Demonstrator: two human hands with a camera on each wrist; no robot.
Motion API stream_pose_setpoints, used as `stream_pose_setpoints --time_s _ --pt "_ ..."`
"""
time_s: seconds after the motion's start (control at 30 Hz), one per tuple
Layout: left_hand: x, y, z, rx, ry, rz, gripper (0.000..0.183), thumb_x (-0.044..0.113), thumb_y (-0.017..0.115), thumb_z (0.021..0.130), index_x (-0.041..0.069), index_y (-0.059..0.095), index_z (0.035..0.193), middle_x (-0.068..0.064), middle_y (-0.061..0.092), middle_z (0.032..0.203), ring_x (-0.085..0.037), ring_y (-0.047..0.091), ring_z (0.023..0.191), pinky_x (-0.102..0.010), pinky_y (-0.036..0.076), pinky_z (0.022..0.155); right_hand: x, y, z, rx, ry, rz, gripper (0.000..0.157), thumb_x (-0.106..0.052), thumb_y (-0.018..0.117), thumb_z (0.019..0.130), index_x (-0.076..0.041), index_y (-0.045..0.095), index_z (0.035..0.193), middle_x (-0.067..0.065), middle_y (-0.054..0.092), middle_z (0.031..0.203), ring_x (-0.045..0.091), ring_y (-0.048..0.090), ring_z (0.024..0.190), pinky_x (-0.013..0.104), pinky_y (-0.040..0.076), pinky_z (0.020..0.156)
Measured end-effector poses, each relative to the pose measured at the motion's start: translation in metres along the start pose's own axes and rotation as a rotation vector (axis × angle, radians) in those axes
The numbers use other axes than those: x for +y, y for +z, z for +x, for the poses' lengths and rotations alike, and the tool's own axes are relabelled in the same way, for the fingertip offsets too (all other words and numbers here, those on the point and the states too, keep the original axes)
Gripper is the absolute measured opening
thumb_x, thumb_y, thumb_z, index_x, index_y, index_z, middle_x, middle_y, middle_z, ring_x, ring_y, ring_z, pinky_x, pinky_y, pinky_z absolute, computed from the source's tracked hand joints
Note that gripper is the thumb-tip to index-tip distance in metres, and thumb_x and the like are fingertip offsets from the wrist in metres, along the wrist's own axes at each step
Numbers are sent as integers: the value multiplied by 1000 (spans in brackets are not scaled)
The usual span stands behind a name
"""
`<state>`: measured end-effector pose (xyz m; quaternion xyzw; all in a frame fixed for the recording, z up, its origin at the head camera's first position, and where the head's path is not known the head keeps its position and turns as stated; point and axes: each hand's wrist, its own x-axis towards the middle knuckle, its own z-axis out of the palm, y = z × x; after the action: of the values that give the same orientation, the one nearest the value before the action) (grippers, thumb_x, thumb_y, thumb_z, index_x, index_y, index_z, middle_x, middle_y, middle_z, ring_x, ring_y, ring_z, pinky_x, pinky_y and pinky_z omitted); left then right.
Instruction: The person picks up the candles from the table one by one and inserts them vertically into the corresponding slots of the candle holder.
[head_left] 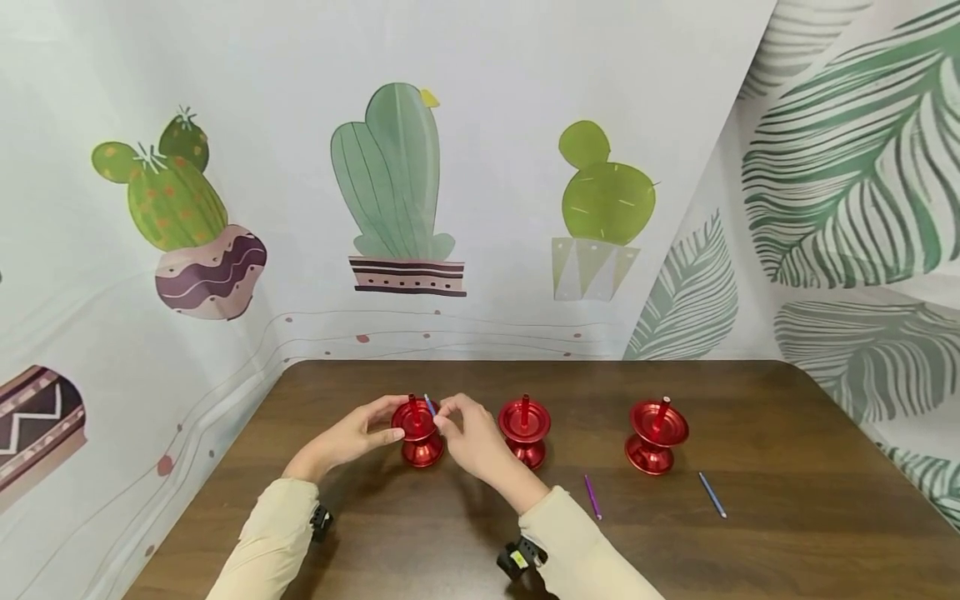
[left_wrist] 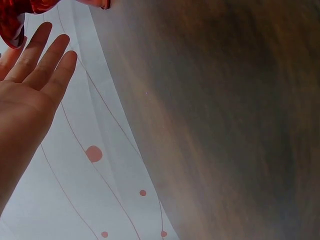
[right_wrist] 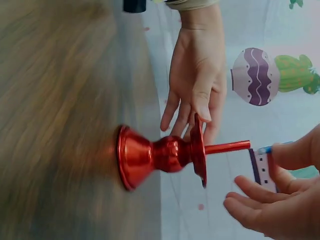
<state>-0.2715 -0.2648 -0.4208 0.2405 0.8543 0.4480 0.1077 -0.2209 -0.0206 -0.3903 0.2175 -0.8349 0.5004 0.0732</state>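
Note:
My left hand (head_left: 356, 435) holds the rim of the leftmost red metal candle holder (head_left: 422, 452), thumb at the near side and fingers beyond. The right wrist view shows this holder (right_wrist: 170, 154) upright on its flared base, a thin red tube (right_wrist: 227, 147) rising from its dish. Between thumb and fingertips, my right hand (head_left: 477, 437) pinches a slim blue candle (head_left: 430, 405). In the right wrist view the candle's tip (right_wrist: 265, 149) is close to the tube's top. Only part of the red holder (left_wrist: 12, 22) shows in the left wrist view.
Two more red candle holders (head_left: 527, 450) (head_left: 651, 454) stand to the right on the brown wooden table (head_left: 787, 467). A purple candle (head_left: 592, 497) and another blue candle (head_left: 712, 495) lie in front of them. A cactus-print cloth (head_left: 495, 167) hangs behind the table.

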Motion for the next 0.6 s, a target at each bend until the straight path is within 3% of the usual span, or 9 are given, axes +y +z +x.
stream_pose_setpoints --time_s 0.13,0.27,0.47,0.6 --pt "-1 1 2 -1 27 18 60 21 66 91 1 41 141 -18 55 133 -37 49 125 -56 37 103 -1 9 20 19 63 243 6 -4 59 94 1 60 91 20 62 120 33 58 115 45 46 97" --pt "-2 1 2 -9 40 10 60 21 66 91 0 40 142 -20 54 133 -38 48 125 -57 36 103 0 20 35 83 126 413 9 -5 61 93 4 63 93 16 64 120 29 59 114 41 45 99" --pt "-2 2 1 -19 37 3 62 22 66 91 0 39 142 -20 53 134 -39 47 126 -58 35 103 9 35 45 179 105 512 8 -4 62 92 4 64 93 12 64 120 26 59 114 41 44 100" --pt "-2 0 1 -15 48 11 61 21 66 91 0 40 142 -20 54 133 -39 48 125 -58 35 103 13 39 50 192 76 582 9 -4 60 93 4 63 95 11 62 123 26 57 118 41 43 102"
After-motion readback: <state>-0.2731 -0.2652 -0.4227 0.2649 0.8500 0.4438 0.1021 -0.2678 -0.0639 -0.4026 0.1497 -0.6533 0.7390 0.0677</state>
